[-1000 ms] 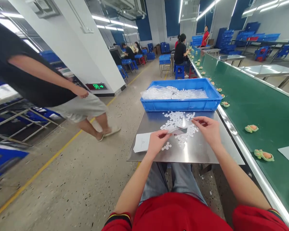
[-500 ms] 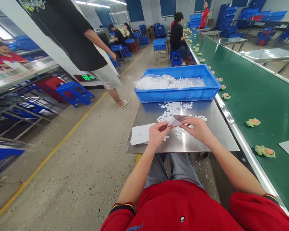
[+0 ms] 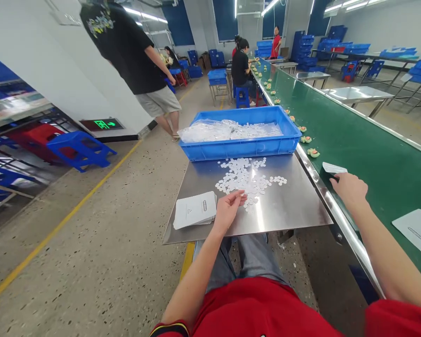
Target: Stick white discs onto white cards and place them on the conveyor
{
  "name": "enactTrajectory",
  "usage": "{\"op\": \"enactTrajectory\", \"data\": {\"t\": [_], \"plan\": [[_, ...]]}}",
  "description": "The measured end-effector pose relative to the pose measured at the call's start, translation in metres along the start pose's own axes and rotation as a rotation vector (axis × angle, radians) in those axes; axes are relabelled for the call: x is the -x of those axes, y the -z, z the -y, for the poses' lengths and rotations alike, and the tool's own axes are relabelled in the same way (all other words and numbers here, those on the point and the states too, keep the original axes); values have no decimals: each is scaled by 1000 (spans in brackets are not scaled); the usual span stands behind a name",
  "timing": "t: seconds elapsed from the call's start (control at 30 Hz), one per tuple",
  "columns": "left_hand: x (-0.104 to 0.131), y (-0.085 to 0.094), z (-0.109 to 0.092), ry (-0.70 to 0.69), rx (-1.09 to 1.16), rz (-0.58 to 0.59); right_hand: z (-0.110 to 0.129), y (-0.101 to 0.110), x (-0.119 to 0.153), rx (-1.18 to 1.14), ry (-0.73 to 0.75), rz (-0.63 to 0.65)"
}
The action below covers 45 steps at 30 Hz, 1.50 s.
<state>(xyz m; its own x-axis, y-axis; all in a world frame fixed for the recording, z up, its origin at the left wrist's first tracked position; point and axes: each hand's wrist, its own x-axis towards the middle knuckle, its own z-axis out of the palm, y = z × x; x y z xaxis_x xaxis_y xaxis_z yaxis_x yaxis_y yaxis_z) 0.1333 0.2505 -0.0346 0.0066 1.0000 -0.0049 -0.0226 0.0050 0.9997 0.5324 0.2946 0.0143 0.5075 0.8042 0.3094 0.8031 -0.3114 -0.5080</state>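
Observation:
My left hand (image 3: 228, 209) is over the metal table (image 3: 284, 210), its fingers pinched together at the near edge of a spread of small white discs (image 3: 243, 178). What its fingertips hold is too small to make out. Out over the green conveyor belt (image 3: 375, 154), my right hand (image 3: 351, 187) grips a white card (image 3: 334, 168) by its near edge. A stack of white printed cards (image 3: 195, 209) lies on the table left of my left hand. Another white card (image 3: 417, 231) lies flat on the belt at the right.
A blue tray (image 3: 242, 149) with plastic bags and discs stands at the table's back edge. Small green and orange items (image 3: 313, 153) line the belt's left side. A person in black (image 3: 129, 51) walks at the left; others sit farther back.
The hands have parted. My right hand has moved right, over the belt, with a card; my left hand has come down to the discs. The walking person has moved farther off.

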Motion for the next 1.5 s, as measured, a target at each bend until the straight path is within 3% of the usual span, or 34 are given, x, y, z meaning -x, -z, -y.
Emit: {"op": "enactTrajectory", "data": {"t": [0.1,0.23,0.33,0.4,0.53,0.63,0.7,0.77,0.87,0.97,1.07,1.13,1.23,1.37,1.5], "plan": [[-2,-12,1,-3,19,49,48,-14,38,26,73,168],[0,-26,-2,11,73,96,124,-44,111,-572,351,507],[4,-28,-3,-9,146,79,159,-65,151,-742,418,535],[4,-24,-1,-7,205,50,169,-75,159,-775,416,495],[-2,-5,5,40,209,-17,158,-85,135,-799,289,392],[-9,14,6,34,112,-59,123,-89,109,-715,177,327],[-13,23,7,13,36,-67,95,-91,99,-575,177,344],[-16,24,8,-1,-40,-38,70,-91,96,-441,204,399],[-16,7,7,-48,-181,73,52,-89,93,-324,273,412],[-15,-26,4,-124,-374,208,63,-89,86,-228,334,360],[-15,-57,3,-167,-580,309,91,-94,77,-122,365,428],[-16,-67,5,-205,-687,376,111,-100,74,-30,358,490],[-23,-61,7,-287,-753,429,128,-109,72,55,333,528],[-52,-45,1,-324,-835,268,127,-113,69,-20,304,513],[-91,-58,-2,-337,-992,245,120,-111,62,-153,238,530]]}}
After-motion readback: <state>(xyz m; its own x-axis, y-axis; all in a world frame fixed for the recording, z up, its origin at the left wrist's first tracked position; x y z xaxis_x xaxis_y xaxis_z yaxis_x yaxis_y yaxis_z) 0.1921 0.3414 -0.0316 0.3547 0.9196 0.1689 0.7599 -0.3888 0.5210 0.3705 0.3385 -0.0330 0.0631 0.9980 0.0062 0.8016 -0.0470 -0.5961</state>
